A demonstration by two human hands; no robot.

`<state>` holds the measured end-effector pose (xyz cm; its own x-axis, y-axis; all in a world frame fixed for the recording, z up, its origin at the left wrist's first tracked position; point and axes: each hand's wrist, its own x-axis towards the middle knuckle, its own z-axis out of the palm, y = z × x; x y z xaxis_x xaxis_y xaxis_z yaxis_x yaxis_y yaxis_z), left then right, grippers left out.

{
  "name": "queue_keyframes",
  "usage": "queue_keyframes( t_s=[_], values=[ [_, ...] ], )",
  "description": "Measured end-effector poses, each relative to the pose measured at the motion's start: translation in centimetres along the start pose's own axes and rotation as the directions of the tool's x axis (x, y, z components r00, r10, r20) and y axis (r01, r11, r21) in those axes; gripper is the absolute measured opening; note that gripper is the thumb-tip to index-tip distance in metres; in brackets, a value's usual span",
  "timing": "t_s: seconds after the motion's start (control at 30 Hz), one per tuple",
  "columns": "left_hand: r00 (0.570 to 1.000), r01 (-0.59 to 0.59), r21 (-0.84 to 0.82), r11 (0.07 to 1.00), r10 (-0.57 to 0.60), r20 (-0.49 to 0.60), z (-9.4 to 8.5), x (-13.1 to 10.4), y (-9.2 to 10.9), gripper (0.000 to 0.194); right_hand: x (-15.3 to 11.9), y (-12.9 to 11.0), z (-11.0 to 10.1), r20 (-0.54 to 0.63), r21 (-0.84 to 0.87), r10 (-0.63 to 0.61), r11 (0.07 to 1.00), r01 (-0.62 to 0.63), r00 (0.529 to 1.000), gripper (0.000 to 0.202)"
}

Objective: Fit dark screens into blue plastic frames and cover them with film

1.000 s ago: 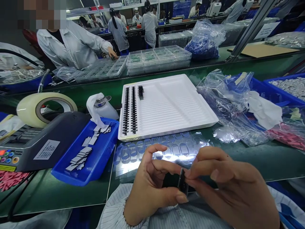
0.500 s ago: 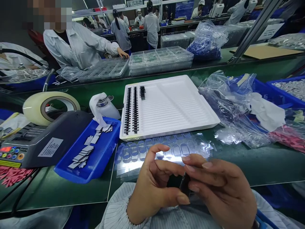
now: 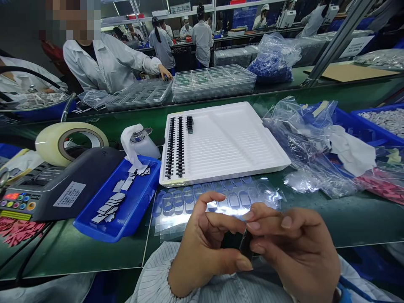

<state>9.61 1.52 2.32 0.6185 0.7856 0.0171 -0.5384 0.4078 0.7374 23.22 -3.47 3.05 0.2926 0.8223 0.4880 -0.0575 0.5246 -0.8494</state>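
A small dark flat part [image 3: 245, 245] is pinched between my two hands, low in the view over my lap. My left hand [image 3: 208, 248] grips it with thumb and index finger. On its other side, the fingertips and thumb of my right hand [image 3: 293, 248] close on the same part. Beyond them lies a white ribbed tray [image 3: 233, 139], with two long columns and one short column of black parts [image 3: 179, 147] at its left side. Clear film with oval outlines [image 3: 202, 206] lies between the tray and my hands.
On the left are a blue bin [image 3: 135, 210] with white-and-black pieces, a dark tape machine [image 3: 85, 181], a tape roll [image 3: 44, 145] and a white bottle [image 3: 147, 145]. Plastic bags [image 3: 303, 147] lie right. A person [image 3: 107, 63] stands behind clear stacked trays [image 3: 214, 84].
The right hand's fingers have shifted slightly around the dark part, which both hands still hold. The view has moved a little, and the rest of the bench looks the same.
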Motion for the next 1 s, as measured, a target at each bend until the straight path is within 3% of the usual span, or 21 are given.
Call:
queue_keyframes(
  t_s=[0.33, 0.7, 1.0],
  values=[
    [0.998, -0.045, -0.003, 0.999, 0.045, 0.042, 0.23, -0.09, -0.04, 0.067, 0.11, -0.02, -0.04, -0.063, -0.001, -0.006, 1.0, 0.006, 0.998, 0.033],
    [0.997, -0.066, 0.024, 0.998, 0.064, 0.047, 0.25, -0.23, -0.12, 0.068, 0.17, -0.25, -0.89, 0.081, -0.106, -0.045, 0.993, 0.053, 0.996, 0.037],
    [0.997, -0.069, 0.097, 0.993, 0.066, 0.033, 0.26, -0.39, -0.21, 0.07, 0.02, -0.33, -0.76, 0.03, -0.107, -0.031, 0.994, 0.034, 0.999, 0.037]
  ],
)
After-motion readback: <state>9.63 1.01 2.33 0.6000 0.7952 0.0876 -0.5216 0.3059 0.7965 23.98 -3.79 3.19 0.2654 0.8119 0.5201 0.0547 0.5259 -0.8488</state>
